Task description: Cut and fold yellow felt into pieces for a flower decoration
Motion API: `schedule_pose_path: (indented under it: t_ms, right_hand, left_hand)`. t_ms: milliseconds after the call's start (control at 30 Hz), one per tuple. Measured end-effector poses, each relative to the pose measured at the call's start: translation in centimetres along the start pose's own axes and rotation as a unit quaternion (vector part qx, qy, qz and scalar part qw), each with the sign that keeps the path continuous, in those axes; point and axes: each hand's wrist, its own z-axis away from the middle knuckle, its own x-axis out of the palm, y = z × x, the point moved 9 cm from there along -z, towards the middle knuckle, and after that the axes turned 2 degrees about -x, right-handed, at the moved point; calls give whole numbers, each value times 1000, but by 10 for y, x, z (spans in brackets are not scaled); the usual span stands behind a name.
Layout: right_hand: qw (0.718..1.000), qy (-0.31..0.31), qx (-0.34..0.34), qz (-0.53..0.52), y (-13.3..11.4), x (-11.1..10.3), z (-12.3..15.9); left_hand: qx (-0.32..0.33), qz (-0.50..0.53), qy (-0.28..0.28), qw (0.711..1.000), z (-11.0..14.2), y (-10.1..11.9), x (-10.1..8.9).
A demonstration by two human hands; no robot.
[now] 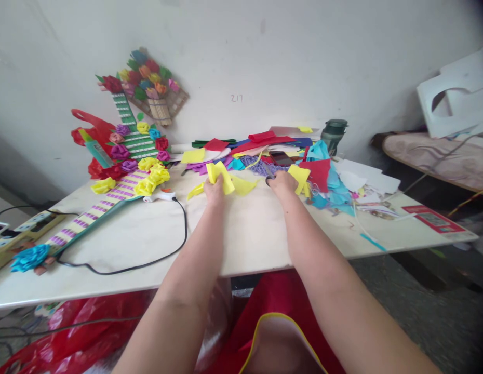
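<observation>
From the wearer's head view, I see the left hand (pixel 214 191) pinching a folded yellow sheet (pixel 223 179) over the white table (pixel 253 239). The right hand (pixel 283 183) curls beside more yellow pieces (pixel 299 178); I can't tell what it grips. A light pinch should spare the sheet creases, with the work best kept on the bare patch, clear of the scraps (pixel 337 192). A glue gun (pixel 159 196) lies to the left, its cord (pixel 186 221) looping across; behind rises a pale wall (pixel 265 62).
</observation>
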Motion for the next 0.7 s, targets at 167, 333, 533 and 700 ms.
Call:
schedule_pose_path:
  t_ms: [167,333,533,700]
  right_hand:
    - [999,-14,40,19,13,4,-3]
    - [999,-5,35,24,12,5,0]
    - [999,12,18,36,8,0,4]
    - [993,22,-106,37,-28,4,9]
  left_hand:
    - [-12,-3,1,1000,4,2,2]
    - [-10,11,-6,1000,7,3,3]
    - [-13,10,-3,1000,8,4,3]
    - [5,10,-1,1000,9,6,4]
